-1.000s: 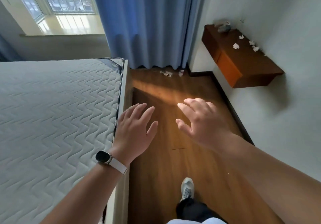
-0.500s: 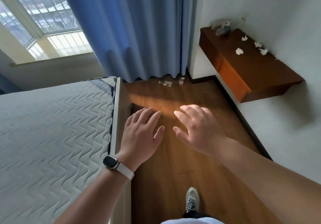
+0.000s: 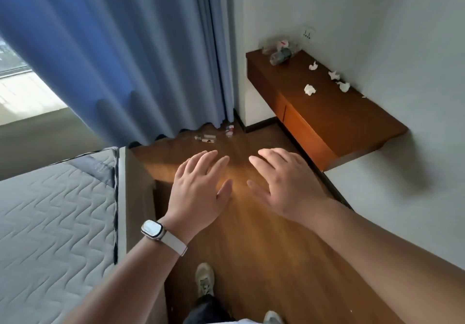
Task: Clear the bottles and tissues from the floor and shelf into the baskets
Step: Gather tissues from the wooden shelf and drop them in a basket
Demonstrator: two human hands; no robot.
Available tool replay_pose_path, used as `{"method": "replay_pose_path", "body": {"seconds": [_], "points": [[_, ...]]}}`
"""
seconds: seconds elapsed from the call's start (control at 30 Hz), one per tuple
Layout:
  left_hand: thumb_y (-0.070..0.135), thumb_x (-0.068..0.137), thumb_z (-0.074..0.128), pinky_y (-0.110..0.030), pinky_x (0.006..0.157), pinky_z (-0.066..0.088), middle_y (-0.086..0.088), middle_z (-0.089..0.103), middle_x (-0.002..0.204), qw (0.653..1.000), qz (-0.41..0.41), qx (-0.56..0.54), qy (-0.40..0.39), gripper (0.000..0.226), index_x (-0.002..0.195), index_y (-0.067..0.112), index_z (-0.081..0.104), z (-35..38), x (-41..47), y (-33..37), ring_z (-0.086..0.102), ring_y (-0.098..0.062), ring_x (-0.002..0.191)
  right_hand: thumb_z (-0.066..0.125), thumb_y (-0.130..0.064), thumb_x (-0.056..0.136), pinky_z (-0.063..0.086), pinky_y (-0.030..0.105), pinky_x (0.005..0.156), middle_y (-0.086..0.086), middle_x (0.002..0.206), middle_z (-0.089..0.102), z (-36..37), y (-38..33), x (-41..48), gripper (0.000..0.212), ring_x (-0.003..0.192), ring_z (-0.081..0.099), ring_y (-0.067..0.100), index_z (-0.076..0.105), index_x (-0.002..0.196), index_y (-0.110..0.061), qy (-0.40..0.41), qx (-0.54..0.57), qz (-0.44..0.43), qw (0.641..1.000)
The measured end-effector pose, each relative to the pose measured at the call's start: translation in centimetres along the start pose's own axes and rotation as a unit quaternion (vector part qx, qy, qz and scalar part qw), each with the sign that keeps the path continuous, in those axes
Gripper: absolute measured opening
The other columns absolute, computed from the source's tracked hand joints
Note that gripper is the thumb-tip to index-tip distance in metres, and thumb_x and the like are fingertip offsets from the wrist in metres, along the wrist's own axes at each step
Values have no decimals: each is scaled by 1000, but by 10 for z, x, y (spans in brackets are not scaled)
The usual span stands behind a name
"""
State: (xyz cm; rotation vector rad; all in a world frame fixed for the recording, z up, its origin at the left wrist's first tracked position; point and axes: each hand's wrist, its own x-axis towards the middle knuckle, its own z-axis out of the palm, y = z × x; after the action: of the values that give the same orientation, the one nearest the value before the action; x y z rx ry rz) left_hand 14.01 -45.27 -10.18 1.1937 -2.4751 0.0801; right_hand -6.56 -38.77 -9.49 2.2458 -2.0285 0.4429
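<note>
Bottles (image 3: pixel 205 138) left of the shelf (image 3: pixel 339 122) and tissues (image 3: pixel 309 89) on it come nearer, left hand (image 3: pixel 198 190) and right hand (image 3: pixel 281 185) wide, empty, nothing cleared.

I see a blue curtain (image 3: pixel 113 59) hanging beside a bright window (image 3: pixel 22 92), a quilted mattress (image 3: pixel 50 223) at left, sunlit wooden floor (image 3: pixel 264 248), white wall (image 3: pixel 377 21).
</note>
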Motion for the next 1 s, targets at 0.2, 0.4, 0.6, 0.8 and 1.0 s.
{"method": "replay_pose_path", "body": {"seconds": [0.2, 0.4, 0.6, 0.8, 1.0], "points": [[46, 96, 51, -47, 109, 36, -2, 55, 139, 998, 55, -28, -15, 46, 135, 22, 57, 49, 104, -54, 42, -25, 134, 36, -54, 97, 43, 43, 96, 7, 130, 57, 27, 31, 84, 54, 121, 48, 25, 56, 131, -17, -3, -29, 74, 997], [50, 97, 43, -47, 109, 36, 0, 54, 141, 991, 112, -65, -30, 48, 137, 26, 53, 80, 207, -117, 43, -25, 135, 36, -56, 96, 44, 40, 95, 4, 132, 57, 42, 41, 175, 54, 123, 49, 24, 56, 131, -20, -10, -52, 145, 988], [50, 97, 43, -46, 107, 37, -1, 56, 139, 985, 152, -78, -29, 46, 136, 28, 53, 106, 289, -156, 45, -26, 131, 29, -60, 95, 42, 39, 98, 0, 136, 54, 50, 54, 244, 59, 125, 47, 22, 52, 135, -23, -23, -60, 206, 976], [52, 97, 42, -44, 109, 33, 1, 54, 140, 977, 188, -84, -54, 47, 136, 29, 53, 132, 339, -161, 44, -25, 133, 29, -57, 95, 43, 39, 96, 1, 134, 55, 59, 82, 276, 57, 123, 48, 23, 53, 133, -21, -27, -73, 242, 967], [49, 98, 45, -46, 109, 35, -1, 53, 142, 970, 208, -92, -89, 46, 138, 27, 51, 172, 393, -143, 42, -25, 134, 27, -56, 96, 41, 41, 97, 1, 134, 52, 75, 144, 294, 58, 124, 45, 23, 50, 135, -20, -37, -67, 283, 956]]}}
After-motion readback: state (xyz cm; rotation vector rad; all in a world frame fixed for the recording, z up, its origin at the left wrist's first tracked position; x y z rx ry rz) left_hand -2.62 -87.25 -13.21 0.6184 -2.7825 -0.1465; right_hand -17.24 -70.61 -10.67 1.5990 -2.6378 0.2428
